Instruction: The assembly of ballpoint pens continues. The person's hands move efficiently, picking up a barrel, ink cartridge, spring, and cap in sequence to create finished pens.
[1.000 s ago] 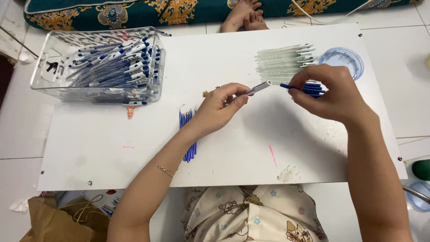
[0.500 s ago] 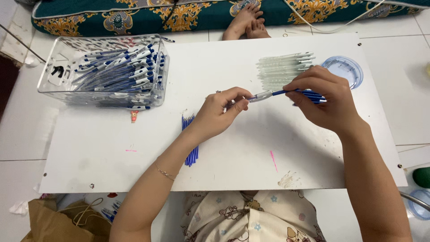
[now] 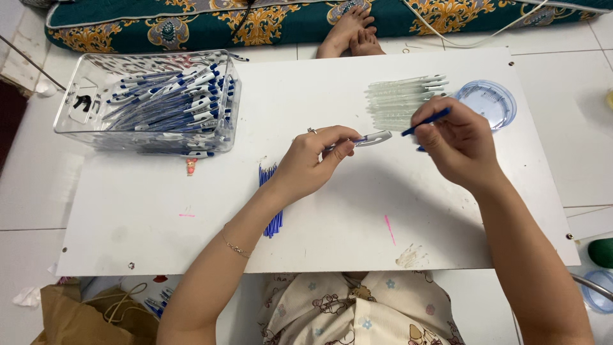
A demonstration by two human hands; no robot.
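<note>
centrally over the white table (image 3: pixel 159 236), the left hand (image 3: pixel 306 163) pinches a clear pen barrel (image 3: pixel 373 138); just right, the right hand (image 3: pixel 456 144) grips a blue refill (image 3: pixel 426 121), near the clear barrel pile (image 3: pixel 405 102).

White low table (image 3: pixel 153 236) on white tiled floor (image 3: pixel 25 191); patterned teal cushion (image 3: pixel 191 22) behind.

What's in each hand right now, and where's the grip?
Left hand pinches a clear pen barrel at its rear end, between thumb and fingers. Right hand grips a blue pen part by one end; the rest is hidden in the fist.
</note>
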